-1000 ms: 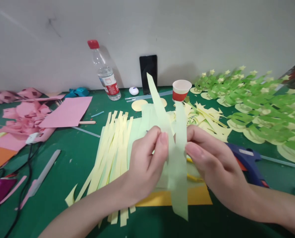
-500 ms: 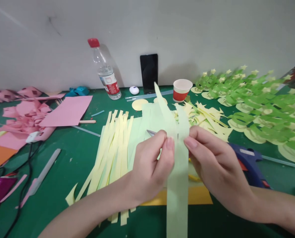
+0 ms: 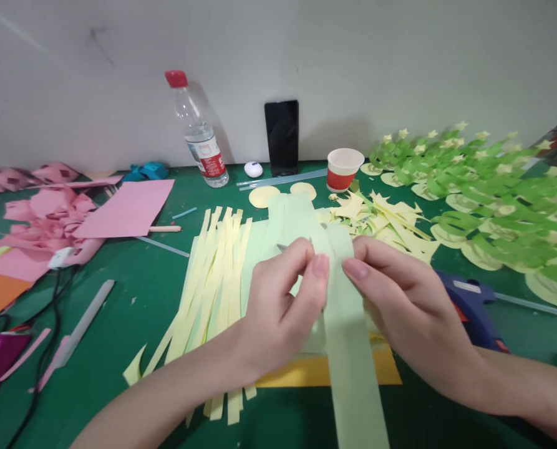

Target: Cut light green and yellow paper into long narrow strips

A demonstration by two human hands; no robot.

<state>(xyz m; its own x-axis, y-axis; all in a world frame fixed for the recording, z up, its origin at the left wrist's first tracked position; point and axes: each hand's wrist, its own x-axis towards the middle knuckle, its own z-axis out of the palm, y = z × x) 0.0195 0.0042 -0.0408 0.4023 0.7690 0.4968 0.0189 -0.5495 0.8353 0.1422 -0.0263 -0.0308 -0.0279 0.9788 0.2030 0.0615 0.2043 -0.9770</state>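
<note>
A long pale green paper strip [image 3: 353, 355] hangs upright in front of me, its lower end running out of view. My right hand [image 3: 400, 318] pinches it near the top between thumb and forefinger. Just left of it, my left hand [image 3: 287, 305] is closed, thumb against forefinger, at the strip's left edge; the paper between those fingers is mostly hidden. A pointed metal tip [image 3: 282, 247] shows behind my left knuckles, the rest covered. Beneath lie pale green sheets [image 3: 257, 240] and a bundle of narrow yellow strips [image 3: 219, 280].
Against the wall stand a water bottle [image 3: 206, 146], a phone [image 3: 282, 137] and a paper cup [image 3: 344, 169]. Green paper plants [image 3: 484, 206] and a blue glue gun [image 3: 468, 299] lie right, with yellow scraps [image 3: 381, 218]. Pink paper [image 3: 128, 209] and a dark cable [image 3: 56, 324] are left.
The pointed upper piece of the green paper has dropped from its upright position. The strip's lower end has swung right and the two hands remain close together.
</note>
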